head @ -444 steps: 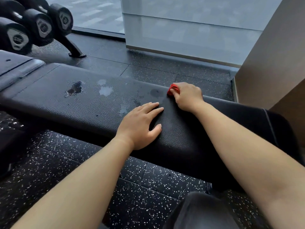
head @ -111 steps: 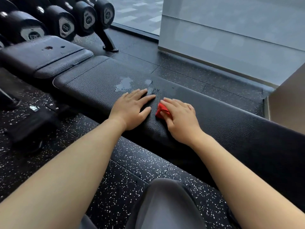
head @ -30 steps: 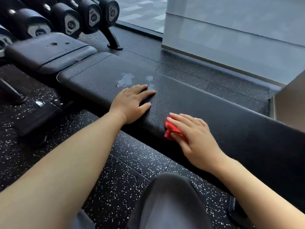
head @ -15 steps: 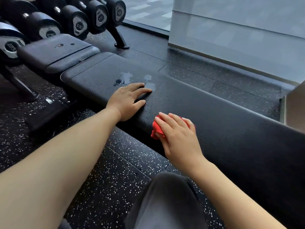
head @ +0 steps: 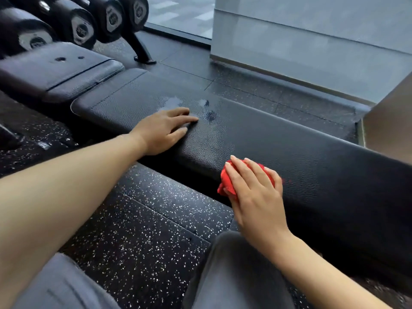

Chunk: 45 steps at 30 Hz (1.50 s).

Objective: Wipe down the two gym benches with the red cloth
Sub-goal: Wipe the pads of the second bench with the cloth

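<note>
Speckled black rubber floor (head: 145,219) carries a long black padded gym bench (head: 289,148). At this bench's near edge the crumpled red cloth (head: 225,185) is gripped by the right hand (head: 256,192), fingers curved over it. The left hand (head: 160,132) rests flat on top, fingers straight, beside wet patches (head: 171,102). Past the bench's left end stand a second black padded bench (head: 55,68) and black dumbbells (head: 82,27).

Item 1: long black padded gym bench (head: 289,152) of pebbled leatherette, lying flat and running from upper left to the right edge. Pale wet patches and a dark spot (possibly liquid) sit near its left end.
Item 2: second black padded bench (head: 55,70), just beyond that end, with two dark spots on top.
Item 3: bunched red cloth (head: 227,186), on item 1's near edge, gripped under the right hand (head: 256,195).
</note>
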### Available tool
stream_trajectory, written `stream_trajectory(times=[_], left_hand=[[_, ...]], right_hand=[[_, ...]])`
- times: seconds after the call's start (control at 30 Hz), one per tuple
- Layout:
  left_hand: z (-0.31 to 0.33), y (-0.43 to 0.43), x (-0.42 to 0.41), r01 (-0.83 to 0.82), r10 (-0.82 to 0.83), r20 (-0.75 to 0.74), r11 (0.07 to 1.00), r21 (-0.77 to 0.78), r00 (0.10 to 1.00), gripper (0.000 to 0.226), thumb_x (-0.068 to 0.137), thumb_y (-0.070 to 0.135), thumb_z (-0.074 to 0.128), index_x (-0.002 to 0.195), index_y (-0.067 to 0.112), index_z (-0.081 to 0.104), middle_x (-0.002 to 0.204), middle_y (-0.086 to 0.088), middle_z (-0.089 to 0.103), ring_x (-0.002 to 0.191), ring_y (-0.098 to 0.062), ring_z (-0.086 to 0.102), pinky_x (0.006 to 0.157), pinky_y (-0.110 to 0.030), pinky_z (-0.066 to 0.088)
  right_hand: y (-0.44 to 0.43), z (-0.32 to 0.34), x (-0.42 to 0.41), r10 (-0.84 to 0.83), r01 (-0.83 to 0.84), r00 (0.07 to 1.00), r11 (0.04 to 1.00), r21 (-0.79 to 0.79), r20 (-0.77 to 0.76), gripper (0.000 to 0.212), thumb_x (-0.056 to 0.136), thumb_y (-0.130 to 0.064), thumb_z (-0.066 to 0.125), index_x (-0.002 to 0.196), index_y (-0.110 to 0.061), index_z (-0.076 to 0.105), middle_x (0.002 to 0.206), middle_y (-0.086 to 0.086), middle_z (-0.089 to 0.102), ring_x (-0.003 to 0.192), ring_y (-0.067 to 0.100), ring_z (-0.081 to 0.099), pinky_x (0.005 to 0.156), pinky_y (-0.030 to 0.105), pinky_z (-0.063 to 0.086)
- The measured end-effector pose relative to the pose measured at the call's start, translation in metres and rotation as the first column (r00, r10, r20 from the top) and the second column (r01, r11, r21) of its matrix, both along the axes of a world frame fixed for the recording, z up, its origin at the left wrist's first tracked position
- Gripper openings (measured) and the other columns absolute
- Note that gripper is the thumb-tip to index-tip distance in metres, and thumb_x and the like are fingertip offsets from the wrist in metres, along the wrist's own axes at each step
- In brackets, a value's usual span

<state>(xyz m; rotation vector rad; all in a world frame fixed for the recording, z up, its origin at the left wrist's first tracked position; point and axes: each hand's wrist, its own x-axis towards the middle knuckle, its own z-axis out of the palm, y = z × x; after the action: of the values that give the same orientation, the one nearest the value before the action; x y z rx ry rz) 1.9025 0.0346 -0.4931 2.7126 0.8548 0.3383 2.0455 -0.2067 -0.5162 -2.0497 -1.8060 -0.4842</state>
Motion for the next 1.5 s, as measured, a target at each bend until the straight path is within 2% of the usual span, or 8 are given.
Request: stream_trajectory(times=[0.23, 0.43, 0.57, 0.7, 0.93, 1.07, 1.23, 1.5], left_hand=[[-0.004, 0.027, -0.006, 0.177, -0.178, 0.008, 0.983, 0.058, 0.984, 0.067, 0.08, 0.057, 0.018, 0.137, 0.036, 0.045, 0.148, 0.0, 0.037, 0.131, -0.023, 0.038, 0.109, -0.03, 0.022], [-0.005, 0.028, -0.007, 0.184, -0.185, 0.01, 0.981, 0.056, 0.983, 0.058, 0.085, 0.046, 0.025, 0.139, 0.034, 0.042, 0.151, 0.0, 0.033, 0.139, -0.02, 0.029, 0.114, -0.033, 0.017], [-0.002, 0.027, -0.01, 0.185, -0.185, 0.016, 0.983, 0.017, 0.983, 0.057, 0.084, 0.042, 0.027, 0.138, 0.035, 0.044, 0.151, 0.0, 0.034, 0.14, -0.019, 0.027, 0.116, -0.037, 0.017], [-0.002, 0.027, -0.009, 0.169, -0.169, 0.046, 0.986, 0.008, 0.985, 0.055, 0.083, 0.04, 0.029, 0.135, 0.035, 0.047, 0.149, 0.001, 0.036, 0.139, -0.018, 0.029, 0.116, -0.037, 0.018], [-0.003, 0.027, -0.005, 0.149, -0.151, 0.084, 0.988, 0.031, 0.985, 0.054, 0.085, 0.038, 0.031, 0.136, 0.033, 0.046, 0.147, 0.003, 0.038, 0.134, -0.018, 0.035, 0.111, -0.03, 0.02], [-0.003, 0.026, -0.008, 0.122, -0.123, 0.028, 0.991, 0.052, 0.992, 0.05, 0.096, 0.034, 0.038, 0.145, 0.022, 0.034, 0.154, 0.004, 0.028, 0.141, -0.014, 0.023, 0.116, -0.03, 0.014], [-0.004, 0.022, -0.01, 0.106, -0.105, -0.023, 0.992, 0.062, 0.994, 0.052, 0.097, 0.036, 0.035, 0.147, 0.022, 0.029, 0.155, 0.005, 0.023, 0.143, -0.013, 0.019, 0.117, -0.032, 0.012], [-0.003, 0.017, -0.009, 0.026, -0.028, 0.027, 0.997, 0.071, 0.999, 0.052, 0.095, 0.039, 0.039, 0.145, 0.026, 0.032, 0.154, 0.007, 0.025, 0.142, -0.011, 0.02, 0.116, -0.027, 0.01]], right_hand=[[0.078, 0.0, -0.064, -0.129, 0.129, 0.991, 0.992, -0.002, -0.035, 0.044, 0.083, -0.028, 0.056, 0.125, -0.014, 0.057, 0.132, 0.003, 0.056, 0.121, 0.025, 0.05, 0.099, 0.043, 0.03], [0.065, 0.005, -0.055, -0.091, 0.091, 0.996, 0.994, -0.065, 0.007, 0.043, 0.093, -0.033, 0.04, 0.13, -0.015, 0.054, 0.136, 0.002, 0.053, 0.124, 0.025, 0.048, 0.102, 0.041, 0.031], [0.046, 0.01, -0.027, -0.182, 0.169, 0.971, 0.981, -0.093, -0.154, 0.043, 0.092, -0.033, 0.041, 0.126, -0.01, 0.057, 0.132, 0.008, 0.056, 0.121, 0.029, 0.052, 0.095, 0.052, 0.041], [0.066, 0.017, -0.036, -0.325, 0.321, 0.922, 0.945, -0.056, -0.21, 0.041, 0.09, -0.033, 0.041, 0.119, -0.011, 0.061, 0.126, 0.006, 0.06, 0.115, 0.026, 0.056, 0.095, 0.05, 0.042], [0.142, 0.028, -0.027, -0.202, 0.158, 0.949, 0.969, -0.188, -0.244, 0.046, 0.088, -0.034, 0.041, 0.128, -0.015, 0.055, 0.136, 0.005, 0.052, 0.126, 0.024, 0.047, 0.103, 0.047, 0.035], [0.122, 0.023, -0.029, -0.141, 0.103, 0.961, 0.981, -0.166, -0.239, 0.047, 0.087, -0.032, 0.044, 0.128, -0.011, 0.054, 0.135, 0.009, 0.052, 0.125, 0.027, 0.048, 0.103, 0.051, 0.036], [0.081, 0.022, -0.032, -0.083, 0.05, 0.969, 0.988, -0.144, -0.233, 0.049, 0.088, -0.038, 0.039, 0.126, -0.012, 0.057, 0.133, 0.008, 0.054, 0.123, 0.027, 0.051, 0.1, 0.048, 0.04], [0.135, 0.024, -0.007, -0.148, 0.099, 0.958, 0.974, -0.203, -0.245, 0.048, 0.089, -0.038, 0.038, 0.129, -0.017, 0.054, 0.138, 0.004, 0.051, 0.128, 0.022, 0.045, 0.105, 0.047, 0.034]])
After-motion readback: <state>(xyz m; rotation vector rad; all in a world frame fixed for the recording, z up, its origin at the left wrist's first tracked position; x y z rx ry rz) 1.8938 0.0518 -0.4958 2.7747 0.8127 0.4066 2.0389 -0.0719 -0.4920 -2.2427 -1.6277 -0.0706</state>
